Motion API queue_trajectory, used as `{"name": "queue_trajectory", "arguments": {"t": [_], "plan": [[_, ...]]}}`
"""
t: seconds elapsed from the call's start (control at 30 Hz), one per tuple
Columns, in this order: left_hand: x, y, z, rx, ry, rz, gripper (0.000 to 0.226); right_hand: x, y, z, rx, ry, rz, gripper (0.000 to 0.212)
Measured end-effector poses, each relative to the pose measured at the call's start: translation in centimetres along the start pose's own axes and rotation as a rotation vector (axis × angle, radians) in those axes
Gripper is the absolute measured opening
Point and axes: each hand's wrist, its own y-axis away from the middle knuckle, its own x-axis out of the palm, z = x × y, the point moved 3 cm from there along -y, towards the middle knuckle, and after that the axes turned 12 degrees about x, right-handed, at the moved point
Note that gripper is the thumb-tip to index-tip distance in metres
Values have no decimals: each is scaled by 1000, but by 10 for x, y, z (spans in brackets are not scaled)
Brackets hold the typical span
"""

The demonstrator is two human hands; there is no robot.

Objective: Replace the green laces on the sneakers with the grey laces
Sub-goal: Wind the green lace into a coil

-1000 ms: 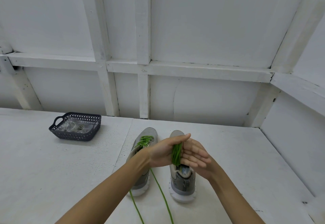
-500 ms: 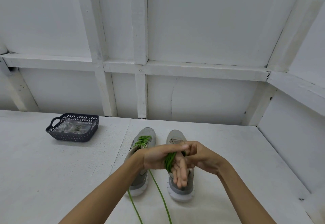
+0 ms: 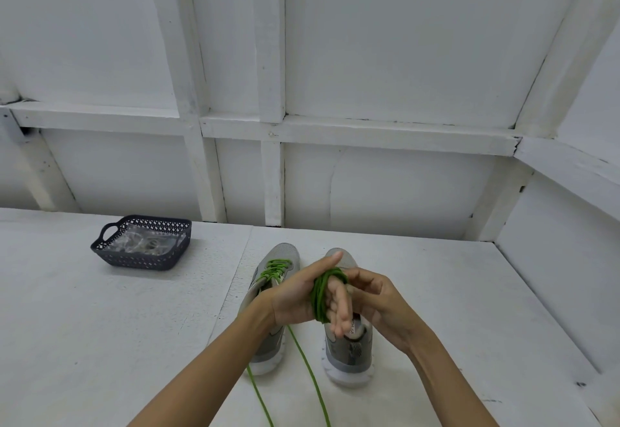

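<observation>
Two grey sneakers stand side by side on the white table, toes pointing away. The left sneaker [image 3: 268, 352] has a green lace [image 3: 276, 269] threaded through it. On the right sneaker [image 3: 350, 351] I see no lace. Above them, my left hand [image 3: 295, 295] has straight fingers pointing down and right, with a coil of green lace [image 3: 320, 295] wound round them. My right hand [image 3: 379, 305] pinches that lace at the top of the coil. Two loose green strands [image 3: 310, 376] trail toward me over the table.
A dark perforated basket [image 3: 110, 255] sits at the back left and holds a clear bag with greyish laces [image 3: 144, 245]. White panelled walls close off the table at the back and right.
My right hand has circled round my left fingers, laying more green lace onto the coil. My left fingers have tipped downward.
</observation>
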Motion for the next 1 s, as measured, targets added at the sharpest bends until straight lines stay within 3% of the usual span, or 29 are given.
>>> {"name": "queue_trajectory", "arguments": {"t": [0.1, 0.33, 0.53, 0.63, 0.73, 0.9, 1.0], "plan": [[-8, 3, 4, 14, 73, -42, 80, 0, 0, -2, 49, 4, -49, 56], [-11, 3, 14, -43, 55, -57, 98, 2, -1, 1, 85, 161, -108, 49], [-14, 1, 13, -16, -47, -84, 84, 5, -2, -3, 38, 228, -80, 40], [-20, 0, 8, 95, -65, -183, 68, 12, -5, -1, -44, 229, -160, 44], [-25, -8, 1, 164, -146, -232, 53, 18, -10, 2, -159, 202, -276, 31], [-40, -27, -15, 104, -357, -245, 52, 12, -19, 1, -206, 221, -449, 13], [-45, -42, -19, 132, -482, -314, 54, 6, -27, 6, -190, 175, -532, 21]]}}
